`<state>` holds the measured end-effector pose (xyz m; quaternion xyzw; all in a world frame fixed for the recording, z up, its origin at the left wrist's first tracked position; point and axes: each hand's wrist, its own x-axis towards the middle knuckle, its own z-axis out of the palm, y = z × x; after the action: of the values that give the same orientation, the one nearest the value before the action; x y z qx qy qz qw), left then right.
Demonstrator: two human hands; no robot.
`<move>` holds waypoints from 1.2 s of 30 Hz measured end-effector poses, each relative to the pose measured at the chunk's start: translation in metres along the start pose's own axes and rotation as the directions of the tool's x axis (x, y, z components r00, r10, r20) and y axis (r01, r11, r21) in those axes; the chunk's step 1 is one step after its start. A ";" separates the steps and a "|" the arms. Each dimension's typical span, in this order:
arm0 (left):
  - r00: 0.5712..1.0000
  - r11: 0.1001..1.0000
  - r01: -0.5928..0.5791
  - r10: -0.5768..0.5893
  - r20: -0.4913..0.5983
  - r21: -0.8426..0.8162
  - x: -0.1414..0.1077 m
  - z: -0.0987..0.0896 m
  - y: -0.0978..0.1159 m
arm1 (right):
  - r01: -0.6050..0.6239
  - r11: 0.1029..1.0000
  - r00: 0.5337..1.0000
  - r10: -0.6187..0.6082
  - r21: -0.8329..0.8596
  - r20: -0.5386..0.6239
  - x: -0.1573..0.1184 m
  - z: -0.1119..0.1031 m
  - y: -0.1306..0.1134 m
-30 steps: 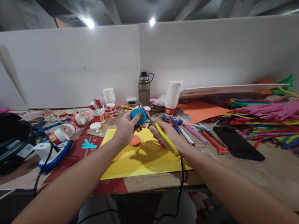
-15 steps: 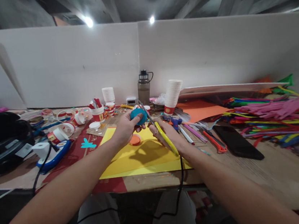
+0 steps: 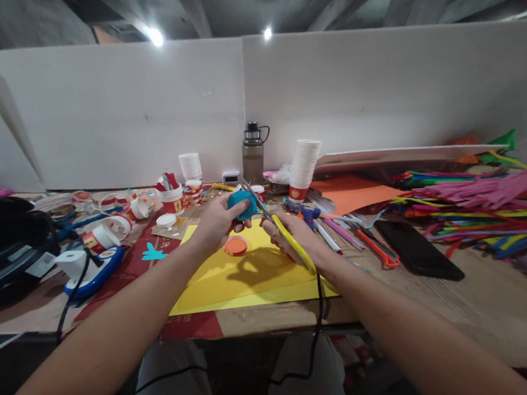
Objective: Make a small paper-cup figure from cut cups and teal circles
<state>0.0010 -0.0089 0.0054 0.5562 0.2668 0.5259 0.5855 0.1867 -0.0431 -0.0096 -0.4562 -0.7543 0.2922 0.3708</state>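
Pinched in my left hand (image 3: 219,223) is a round blue paper piece (image 3: 242,204), held up above the table. My right hand (image 3: 292,235) grips yellow-handled scissors (image 3: 292,240), their blades slanting up beside the blue piece's right edge. Whether the blades touch the paper I cannot tell. Beneath both hands lies yellow paper (image 3: 216,283), carrying a round orange lid-like piece (image 3: 236,246) just below my left hand. To the left of the yellow paper rests a light-blue cut-out (image 3: 153,252) with several lobes.
Behind the hands stand a water bottle (image 3: 253,154) and a stack of paper cups (image 3: 305,168). A blue glue gun (image 3: 307,212), several pens and a black phone (image 3: 418,249) lie to the right, near piled pipe cleaners (image 3: 493,188). A power strip (image 3: 95,276) sits left.
My left hand and the blue paper have shifted slightly left. More of the orange piece on the yellow paper now shows. The scissors stay beside the paper's right edge.
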 end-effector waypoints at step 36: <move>0.998 0.995 0.055 -0.056 0.002 0.079 -0.002 -0.003 0.002 | 0.065 0.997 0.998 -0.064 -0.047 0.009 -0.003 -0.002 -0.007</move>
<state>-0.0030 -0.0101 0.0055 0.5722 0.3015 0.4975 0.5781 0.1857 -0.0485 -0.0035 -0.4393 -0.7767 0.2637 0.3664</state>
